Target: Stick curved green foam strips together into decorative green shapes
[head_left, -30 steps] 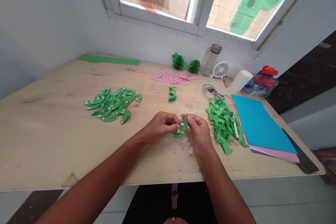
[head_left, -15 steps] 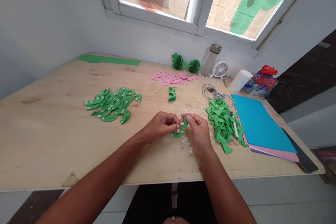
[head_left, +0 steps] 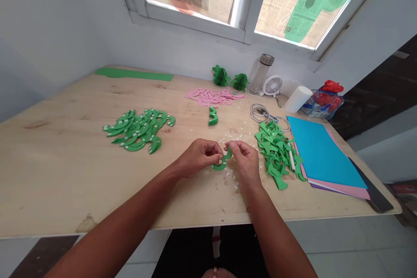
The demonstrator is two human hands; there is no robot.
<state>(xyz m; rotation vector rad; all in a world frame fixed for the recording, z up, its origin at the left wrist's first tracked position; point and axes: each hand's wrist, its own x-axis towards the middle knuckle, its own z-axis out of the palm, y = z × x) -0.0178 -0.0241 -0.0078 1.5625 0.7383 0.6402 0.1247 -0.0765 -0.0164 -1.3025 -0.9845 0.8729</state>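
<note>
A curved green paper piece [head_left: 222, 164] with small white patches is held just above the wooden table, between my two hands. My right hand [head_left: 244, 158] pinches its upper end between thumb and fingers. Close beside it, my left hand [head_left: 203, 156] has thumb and fingertips pressed together at the piece's left side; whether they grip the paper or something small is hidden. Beyond the hands lies a small stack of similar green pieces [head_left: 213, 116]. A large pile of green curved pieces with white patches [head_left: 140, 129] is to the left.
Green scraps with a white pen [head_left: 292, 160] lie right, beside blue sheets [head_left: 322, 152]. Tape rings [head_left: 259, 113], pink cutouts [head_left: 215, 96], two green paper shapes [head_left: 220, 76], a bottle [head_left: 261, 74], a fan [head_left: 272, 85] and a white roll [head_left: 298, 99] stand or lie farther back.
The view has shifted very slightly. My right thumb and fingers cover a little more of the green piece's upper end; both hands otherwise stay in place.
</note>
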